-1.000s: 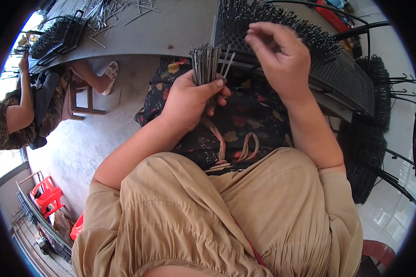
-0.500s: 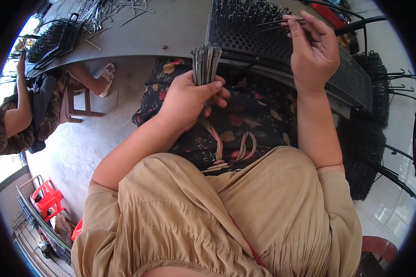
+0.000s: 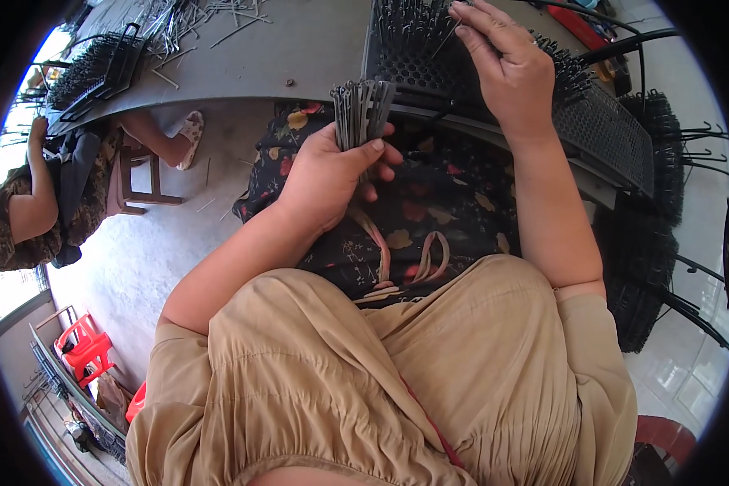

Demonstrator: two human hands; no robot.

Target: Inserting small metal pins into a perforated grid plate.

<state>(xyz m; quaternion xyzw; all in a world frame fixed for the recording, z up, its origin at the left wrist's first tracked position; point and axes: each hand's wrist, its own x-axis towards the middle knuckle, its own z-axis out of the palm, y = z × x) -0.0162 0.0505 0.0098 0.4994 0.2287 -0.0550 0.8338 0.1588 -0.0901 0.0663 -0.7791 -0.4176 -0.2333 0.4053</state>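
A bundle of thin grey metal rods [image 3: 360, 115], some with small looped ends, stands upright in my left hand [image 3: 332, 174]. My fingers and thumb wrap round its lower part, above my lap. Up at the table, my right hand [image 3: 514, 69] pinches one slim dark rod [image 3: 446, 40] between thumb and fingertips, its lower end tilted toward the black perforated rack [image 3: 417, 77]. Many dark rods [image 3: 401, 28] stand upright in the rack's holes behind and to the left of my fingertips, and more [image 3: 571, 77] to the right of the hand. My hand hides part of the rack.
Loose metal rods [image 3: 178, 24] lie scattered on the grey table [image 3: 300, 49]. Another filled black rack [image 3: 97, 77] stands at the far left, near a seated person [image 3: 36, 194]. Dark racks with hooks [image 3: 644, 267] hang at right. Red plastic chairs [image 3: 87, 350] are at lower left.
My right hand has moved left along the rack, and the rods in its pinch now show as a single one pointing down. My left hand keeps the bundle nearly in place.
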